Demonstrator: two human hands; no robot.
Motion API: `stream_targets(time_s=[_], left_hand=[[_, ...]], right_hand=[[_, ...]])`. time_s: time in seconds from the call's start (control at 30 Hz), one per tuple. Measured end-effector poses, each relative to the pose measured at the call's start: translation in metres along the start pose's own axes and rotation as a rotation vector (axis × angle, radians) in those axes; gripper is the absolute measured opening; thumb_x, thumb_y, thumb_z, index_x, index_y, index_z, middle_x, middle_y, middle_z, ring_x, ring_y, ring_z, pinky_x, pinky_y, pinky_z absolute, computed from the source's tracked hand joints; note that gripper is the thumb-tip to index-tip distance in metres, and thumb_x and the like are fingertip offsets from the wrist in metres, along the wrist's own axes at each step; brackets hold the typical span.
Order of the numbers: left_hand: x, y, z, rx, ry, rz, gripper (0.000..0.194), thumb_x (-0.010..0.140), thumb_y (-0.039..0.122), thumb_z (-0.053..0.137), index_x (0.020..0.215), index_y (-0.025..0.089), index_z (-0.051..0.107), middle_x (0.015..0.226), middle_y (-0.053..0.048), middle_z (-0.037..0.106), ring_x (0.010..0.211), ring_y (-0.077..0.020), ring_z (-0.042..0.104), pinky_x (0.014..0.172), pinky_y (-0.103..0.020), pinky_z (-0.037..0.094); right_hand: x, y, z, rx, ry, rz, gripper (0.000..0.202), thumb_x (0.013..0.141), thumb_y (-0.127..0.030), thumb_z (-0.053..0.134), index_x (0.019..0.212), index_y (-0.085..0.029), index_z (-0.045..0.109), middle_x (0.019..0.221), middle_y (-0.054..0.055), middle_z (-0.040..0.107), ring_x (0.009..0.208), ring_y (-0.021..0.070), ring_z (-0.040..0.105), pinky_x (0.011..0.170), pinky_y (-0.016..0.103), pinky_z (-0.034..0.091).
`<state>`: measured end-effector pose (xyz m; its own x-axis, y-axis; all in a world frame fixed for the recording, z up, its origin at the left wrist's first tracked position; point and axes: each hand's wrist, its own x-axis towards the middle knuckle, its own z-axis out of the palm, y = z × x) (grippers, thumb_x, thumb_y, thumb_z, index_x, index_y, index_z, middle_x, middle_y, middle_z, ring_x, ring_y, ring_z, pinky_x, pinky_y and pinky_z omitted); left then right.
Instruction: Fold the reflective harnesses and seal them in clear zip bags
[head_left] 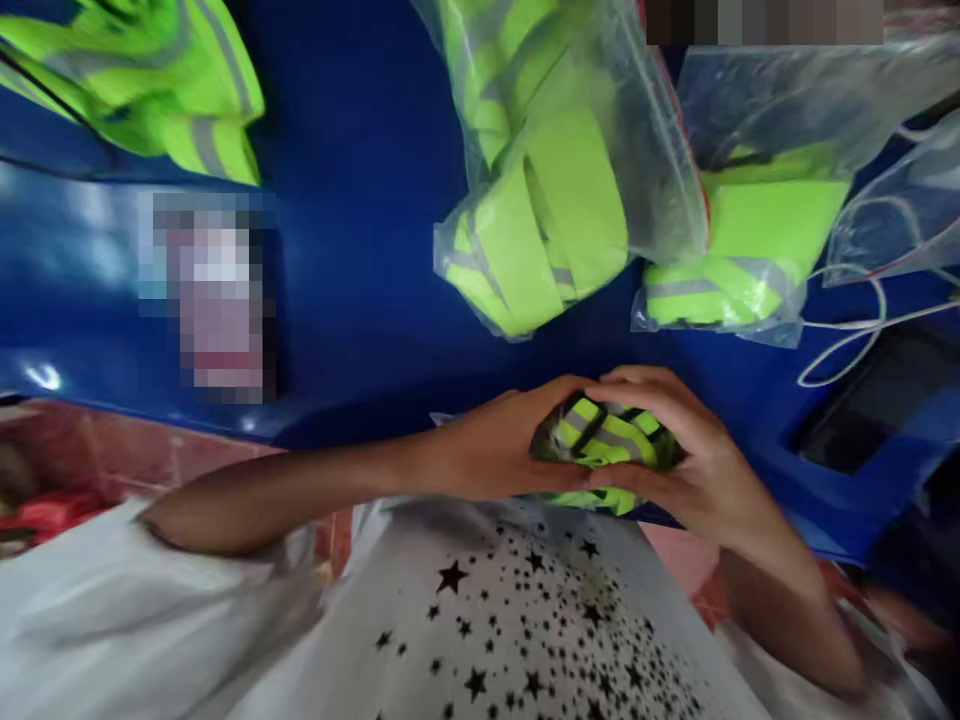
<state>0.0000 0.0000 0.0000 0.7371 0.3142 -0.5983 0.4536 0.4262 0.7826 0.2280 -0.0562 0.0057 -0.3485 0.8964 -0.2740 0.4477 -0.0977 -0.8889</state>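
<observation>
A bundled neon yellow vest (619, 435) with grey reflective stripes and black edging lies between my two hands, at the table's near edge. My left hand (510, 445) curls round its left side, and my right hand (675, 450) wraps its right side. The fingertips of both hands meet above and below the bundle. Beyond my hands, a folded vest in a clear bag (536, 230) rests on the blue table (360, 250). Another bagged vest (750, 240) sits to its right.
An unbagged yellow vest (172, 80) lies at the back left, above a blurred-out item (225, 310). On the right are a dark phone (870, 400), a white cord (844, 375) and clear plastic bags (892, 220). The table's near edge runs close to my body.
</observation>
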Motion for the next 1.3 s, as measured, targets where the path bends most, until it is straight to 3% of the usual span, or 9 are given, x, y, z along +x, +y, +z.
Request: stream_targets(time_s=[0.13, 0.23, 0.37, 0.57, 0.67, 0.8, 0.93, 1.03, 1.3], left_hand=[[0.002, -0.001, -0.002, -0.003, -0.002, 0.017, 0.092, 0.077, 0.056, 0.086, 0.153, 0.029, 0.043, 0.139, -0.009, 0.064, 0.122, -0.031, 0.065, 0.093, -0.037, 0.051], [0.002, -0.003, 0.001, 0.054, 0.03, 0.003, 0.093, 0.077, 0.059, 0.086, 0.154, 0.03, 0.043, 0.137, -0.008, 0.066, 0.122, -0.0318, 0.065, 0.096, -0.038, 0.05], [0.0, -0.003, 0.008, 0.093, 0.06, -0.006, 0.093, 0.073, 0.064, 0.086, 0.15, 0.03, 0.048, 0.123, -0.006, 0.074, 0.11, -0.0302, 0.071, 0.087, -0.034, 0.052], [0.001, 0.006, 0.011, 0.181, -0.047, 0.002, 0.11, 0.082, 0.058, 0.082, 0.167, 0.032, 0.017, 0.105, -0.005, 0.077, 0.077, -0.022, 0.073, 0.069, -0.028, 0.049], [-0.002, 0.006, 0.009, 0.212, -0.097, 0.014, 0.127, 0.074, 0.06, 0.087, 0.169, 0.031, 0.007, 0.119, -0.011, 0.074, 0.092, -0.0272, 0.074, 0.073, -0.03, 0.05], [-0.012, -0.001, 0.001, 0.181, -0.248, 0.009, 0.137, 0.065, 0.058, 0.092, 0.169, 0.034, 0.005, 0.149, -0.016, 0.058, 0.12, -0.0354, 0.066, 0.085, -0.035, 0.053], [-0.021, -0.002, -0.009, 0.141, -0.277, -0.07, 0.105, 0.067, 0.059, 0.09, 0.157, 0.031, 0.043, 0.14, -0.01, 0.066, 0.121, -0.0308, 0.066, 0.088, -0.033, 0.051], [-0.026, 0.002, -0.008, 0.205, -0.292, -0.188, 0.064, 0.073, 0.069, 0.082, 0.118, 0.024, 0.073, 0.104, -0.005, 0.076, 0.102, -0.0266, 0.071, 0.074, -0.028, 0.047], [-0.038, 0.002, 0.019, 0.304, -0.179, -0.118, 0.045, 0.087, 0.06, 0.076, 0.104, 0.018, 0.071, 0.1, -0.005, 0.077, 0.09, -0.0231, 0.073, 0.071, -0.028, 0.046]], right_hand=[[-0.004, 0.005, 0.004, -0.086, 0.021, -0.044, 0.045, 0.09, -0.037, 0.079, 0.132, -0.031, 0.065, 0.136, 0.008, 0.058, 0.127, 0.0245, 0.062, 0.104, 0.039, 0.057], [-0.007, 0.007, 0.007, -0.153, 0.031, -0.114, 0.039, 0.092, -0.033, 0.077, 0.129, -0.029, 0.065, 0.135, 0.009, 0.056, 0.126, 0.026, 0.061, 0.099, 0.04, 0.06], [-0.017, 0.001, 0.017, -0.307, 0.076, -0.187, 0.031, 0.095, -0.028, 0.071, 0.125, -0.026, 0.065, 0.135, 0.012, 0.054, 0.118, 0.0268, 0.064, 0.089, 0.039, 0.063], [-0.028, -0.005, 0.031, -0.413, 0.092, -0.176, 0.031, 0.098, -0.028, 0.064, 0.128, -0.021, 0.06, 0.13, 0.013, 0.05, 0.103, 0.023, 0.065, 0.077, 0.035, 0.064], [-0.029, -0.004, 0.022, -0.217, -0.042, -0.124, 0.042, 0.097, -0.034, 0.067, 0.135, -0.021, 0.054, 0.135, 0.014, 0.046, 0.124, 0.0254, 0.06, 0.094, 0.034, 0.063], [-0.033, -0.005, 0.005, 0.014, -0.397, -0.105, 0.067, 0.096, -0.039, 0.07, 0.153, -0.023, 0.04, 0.148, 0.014, 0.043, 0.143, 0.0243, 0.049, 0.109, 0.031, 0.057], [-0.039, -0.005, 0.007, 0.15, -0.395, -0.088, 0.052, 0.1, -0.026, 0.066, 0.148, -0.03, 0.049, 0.146, 0.007, 0.049, 0.137, 0.0158, 0.055, 0.113, 0.026, 0.052], [-0.042, -0.004, 0.016, 0.173, -0.315, -0.124, 0.046, 0.097, -0.022, 0.068, 0.141, -0.029, 0.056, 0.143, 0.006, 0.052, 0.131, 0.0146, 0.059, 0.11, 0.025, 0.052], [-0.042, -0.008, 0.033, 0.082, -0.273, -0.226, 0.039, 0.099, -0.015, 0.064, 0.137, -0.025, 0.059, 0.127, 0.006, 0.064, 0.116, 0.0156, 0.064, 0.097, 0.029, 0.058]])
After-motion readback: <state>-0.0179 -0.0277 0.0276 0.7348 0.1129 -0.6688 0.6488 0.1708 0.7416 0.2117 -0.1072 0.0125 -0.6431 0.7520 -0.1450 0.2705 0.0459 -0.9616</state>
